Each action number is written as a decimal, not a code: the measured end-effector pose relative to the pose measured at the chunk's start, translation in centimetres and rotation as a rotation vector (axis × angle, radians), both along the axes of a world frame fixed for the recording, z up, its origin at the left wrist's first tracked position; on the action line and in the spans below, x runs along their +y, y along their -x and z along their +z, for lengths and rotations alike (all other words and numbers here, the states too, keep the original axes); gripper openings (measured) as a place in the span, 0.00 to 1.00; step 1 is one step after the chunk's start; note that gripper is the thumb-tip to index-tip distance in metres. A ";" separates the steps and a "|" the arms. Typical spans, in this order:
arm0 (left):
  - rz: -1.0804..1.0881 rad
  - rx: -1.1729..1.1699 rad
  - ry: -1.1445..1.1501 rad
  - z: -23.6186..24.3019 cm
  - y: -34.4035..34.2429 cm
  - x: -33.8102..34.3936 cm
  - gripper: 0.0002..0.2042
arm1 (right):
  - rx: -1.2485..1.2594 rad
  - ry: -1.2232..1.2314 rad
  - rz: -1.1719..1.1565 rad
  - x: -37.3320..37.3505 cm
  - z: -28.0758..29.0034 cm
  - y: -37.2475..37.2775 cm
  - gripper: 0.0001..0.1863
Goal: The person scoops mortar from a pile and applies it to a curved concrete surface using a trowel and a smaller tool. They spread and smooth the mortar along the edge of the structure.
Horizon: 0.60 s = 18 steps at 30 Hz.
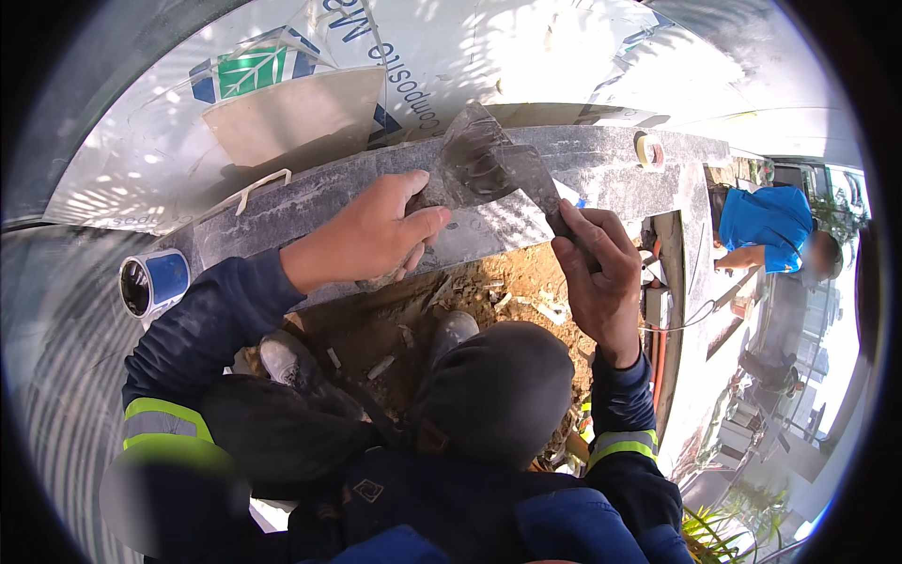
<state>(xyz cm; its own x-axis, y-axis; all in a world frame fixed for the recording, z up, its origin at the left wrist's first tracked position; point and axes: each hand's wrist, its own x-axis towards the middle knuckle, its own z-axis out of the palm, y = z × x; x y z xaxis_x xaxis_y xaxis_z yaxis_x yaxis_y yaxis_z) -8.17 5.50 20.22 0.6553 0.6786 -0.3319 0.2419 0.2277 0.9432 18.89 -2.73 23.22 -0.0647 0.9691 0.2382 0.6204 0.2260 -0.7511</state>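
A broad grey blade [462, 155], smeared with dark paste [487, 172], is held up by the left hand [371, 226] at the upper middle of the frame; its grip is mostly hidden by the fingers, so how tightly they are closed cannot be told. A smaller scraper [533, 177] is gripped by its dark handle in the right hand [606, 273], right of centre, and its blade is laid against or just over the broad one; contact cannot be made out for certain. Behind both tools a long grey slab [310, 202] is seen crossing the frame. A blue and white can [169, 275] is placed at its left end, and a roll of tape [648, 150] is set toward the upper right. At the right edge, a person in a blue shirt [766, 226] is seen.
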 end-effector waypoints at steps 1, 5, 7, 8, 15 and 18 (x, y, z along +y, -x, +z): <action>0.004 -0.008 -0.005 -0.1 0.0 0.3 0.15 | -0.056 0.041 0.049 0.0 0.0 -0.1 0.20; -0.033 -0.022 0.011 0.0 0.1 0.2 0.15 | -0.073 -0.001 0.031 -0.5 0.0 -0.1 0.19; -0.019 -0.025 -0.012 -0.2 0.1 0.3 0.15 | -0.141 0.122 0.060 0.5 0.2 -0.2 0.19; -0.014 -0.029 -0.025 -0.3 0.1 0.4 0.15 | -0.144 0.121 0.086 0.3 0.3 -0.4 0.19; -0.104 -0.031 0.033 0.1 0.4 0.7 0.15 | 0.121 0.308 0.019 0.8 1.2 -2.9 0.19; -0.154 -0.171 0.085 -0.6 0.5 0.7 0.18 | 0.183 0.188 0.188 2.1 -0.9 -6.4 0.20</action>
